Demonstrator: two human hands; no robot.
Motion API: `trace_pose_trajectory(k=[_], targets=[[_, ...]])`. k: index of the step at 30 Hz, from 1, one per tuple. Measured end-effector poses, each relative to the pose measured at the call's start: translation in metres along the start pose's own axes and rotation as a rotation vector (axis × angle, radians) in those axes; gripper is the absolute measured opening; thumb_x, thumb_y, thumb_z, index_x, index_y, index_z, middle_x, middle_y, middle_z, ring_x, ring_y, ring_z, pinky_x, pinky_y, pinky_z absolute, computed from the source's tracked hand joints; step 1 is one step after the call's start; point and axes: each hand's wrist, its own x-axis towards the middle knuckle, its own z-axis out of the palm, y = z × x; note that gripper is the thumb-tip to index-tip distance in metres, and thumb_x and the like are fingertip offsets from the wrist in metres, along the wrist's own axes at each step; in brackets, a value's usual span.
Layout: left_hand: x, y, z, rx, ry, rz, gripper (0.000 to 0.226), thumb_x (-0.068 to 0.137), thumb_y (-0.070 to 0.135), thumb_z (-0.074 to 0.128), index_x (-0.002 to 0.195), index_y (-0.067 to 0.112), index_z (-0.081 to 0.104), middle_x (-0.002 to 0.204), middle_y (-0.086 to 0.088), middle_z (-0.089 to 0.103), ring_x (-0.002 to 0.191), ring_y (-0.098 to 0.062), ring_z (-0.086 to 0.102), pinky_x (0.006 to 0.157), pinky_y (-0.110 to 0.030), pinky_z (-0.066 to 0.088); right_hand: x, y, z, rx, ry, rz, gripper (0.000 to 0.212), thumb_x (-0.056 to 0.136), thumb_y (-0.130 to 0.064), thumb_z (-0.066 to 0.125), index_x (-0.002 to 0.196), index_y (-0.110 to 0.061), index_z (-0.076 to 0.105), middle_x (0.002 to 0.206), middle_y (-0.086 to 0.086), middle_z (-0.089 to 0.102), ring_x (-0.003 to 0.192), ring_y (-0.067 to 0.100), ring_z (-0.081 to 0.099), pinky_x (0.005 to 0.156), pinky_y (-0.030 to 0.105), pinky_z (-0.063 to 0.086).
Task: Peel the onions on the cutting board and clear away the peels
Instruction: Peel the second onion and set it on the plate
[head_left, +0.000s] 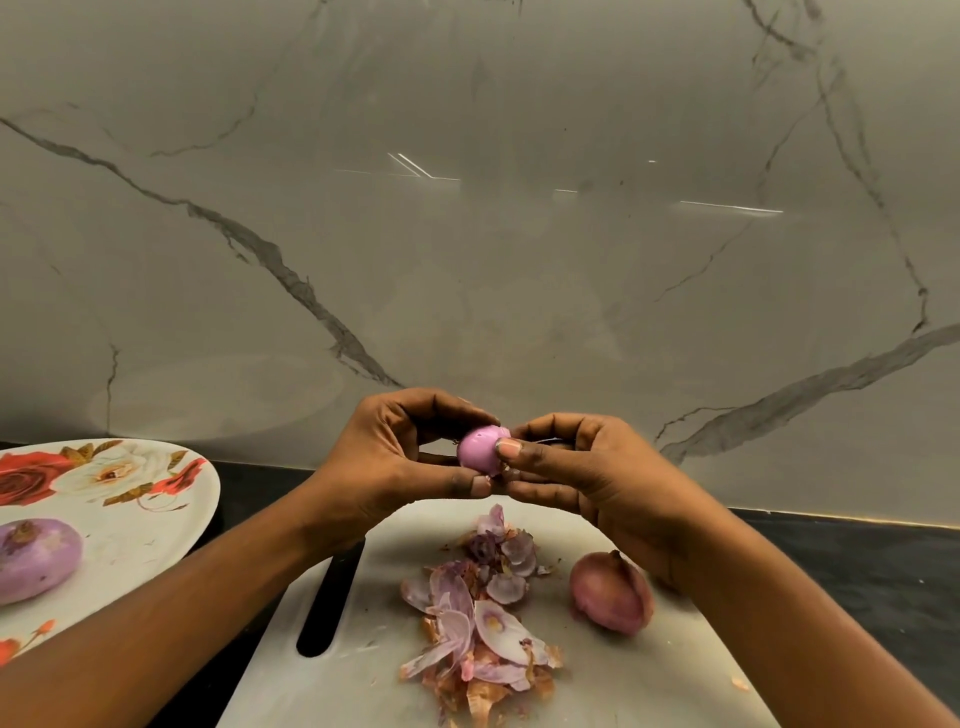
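A small, smooth pink onion (478, 448) is held in the air above the white cutting board (623, 670). My left hand (400, 457) grips it from the left with curled fingers and thumb. My right hand (561, 467) pinches its right side, thumb pressed on the front. On the board lies a heap of purple and brown peels (478, 613). An unpeeled reddish-brown onion (610, 592) lies to the right of the heap. A peeled purple onion (36, 561) rests on the floral plate (156, 519) at the left.
The board has a dark slot handle (332, 597) on its left side. It lies on a dark counter (857, 561). A grey marble wall (467, 208) rises directly behind. The plate overlaps the counter's left part.
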Motion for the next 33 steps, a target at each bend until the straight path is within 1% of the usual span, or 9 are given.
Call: trace_pose_trajectory(k=[4,8,11,18,20,23,27,30,33], targets=[[0.001,0.000,0.000,-0.023,-0.020,0.001,0.050,0.065,-0.002,0.088,0.113,0.002,0.073,0.113,-0.013,0.078,0.110,-0.034,0.074,0.087,-0.040,0.065,0.000,0.000,-0.001,0.073,0.008,0.030,0.040,0.073,-0.010,0.086,0.108,0.004,0.075,0.106,0.021,0.079,0.088,0.024,0.079,0.073,0.024,0.065],[0.001,-0.001,0.000,-0.027,-0.032,-0.011,0.049,0.066,-0.003,0.089,0.111,0.002,0.073,0.113,-0.015,0.077,0.109,-0.036,0.074,0.088,-0.045,0.065,0.001,-0.001,-0.002,0.028,0.039,0.034,0.044,0.068,-0.013,0.088,0.104,0.009,0.076,0.098,0.020,0.080,0.081,0.022,0.079,0.068,0.022,0.063],[0.000,-0.003,-0.002,0.017,-0.039,-0.018,0.048,0.067,0.000,0.091,0.112,0.005,0.075,0.114,-0.015,0.077,0.111,-0.037,0.073,0.091,-0.052,0.063,0.001,0.001,-0.003,-0.023,0.063,0.017,0.030,0.072,-0.009,0.089,0.094,0.008,0.077,0.085,0.017,0.079,0.074,0.018,0.077,0.065,0.020,0.060],[0.000,-0.005,-0.002,0.118,-0.029,-0.063,0.049,0.066,0.001,0.094,0.112,0.006,0.077,0.113,-0.012,0.077,0.112,-0.033,0.074,0.091,-0.055,0.063,0.001,0.002,-0.005,-0.213,0.099,-0.062,0.024,0.080,-0.008,0.089,0.097,0.004,0.079,0.089,0.019,0.080,0.081,0.025,0.078,0.076,0.029,0.064],[0.000,-0.004,-0.001,0.136,0.002,-0.056,0.049,0.065,0.007,0.094,0.111,0.008,0.077,0.112,-0.010,0.078,0.109,-0.031,0.075,0.091,-0.052,0.063,0.000,0.002,-0.002,-0.282,0.109,-0.110,0.023,0.081,-0.011,0.090,0.102,-0.005,0.081,0.090,0.011,0.082,0.084,0.022,0.079,0.077,0.028,0.064],[0.001,-0.002,0.000,0.164,0.038,-0.048,0.051,0.063,0.013,0.094,0.111,0.011,0.077,0.110,-0.006,0.080,0.106,-0.028,0.076,0.091,-0.047,0.064,-0.001,0.003,0.002,-0.386,0.098,-0.160,0.035,0.082,-0.020,0.090,0.116,-0.020,0.080,0.096,0.000,0.083,0.091,0.019,0.079,0.082,0.031,0.066],[0.000,-0.001,-0.002,0.186,0.026,-0.050,0.051,0.063,0.013,0.094,0.111,0.011,0.077,0.109,-0.005,0.080,0.107,-0.027,0.076,0.092,-0.044,0.064,-0.002,0.003,0.006,-0.496,0.075,-0.198,0.026,0.083,-0.028,0.088,0.109,-0.031,0.083,0.095,-0.004,0.083,0.092,0.018,0.078,0.088,0.040,0.065],[-0.001,0.000,-0.004,0.163,0.012,-0.063,0.051,0.062,0.010,0.094,0.111,0.009,0.077,0.109,-0.007,0.080,0.107,-0.027,0.076,0.091,-0.044,0.064,-0.003,0.001,0.004,-0.522,0.104,-0.230,0.028,0.079,-0.026,0.091,0.106,-0.026,0.084,0.095,-0.007,0.083,0.092,0.011,0.079,0.091,0.040,0.065],[0.000,0.000,-0.004,0.159,0.021,-0.075,0.050,0.063,0.009,0.094,0.110,0.008,0.077,0.108,-0.008,0.080,0.106,-0.027,0.076,0.091,-0.043,0.064,-0.001,0.003,0.003,-0.583,0.147,-0.290,0.021,0.078,-0.027,0.092,0.097,-0.021,0.085,0.087,-0.004,0.082,0.084,0.015,0.079,0.083,0.044,0.066]])
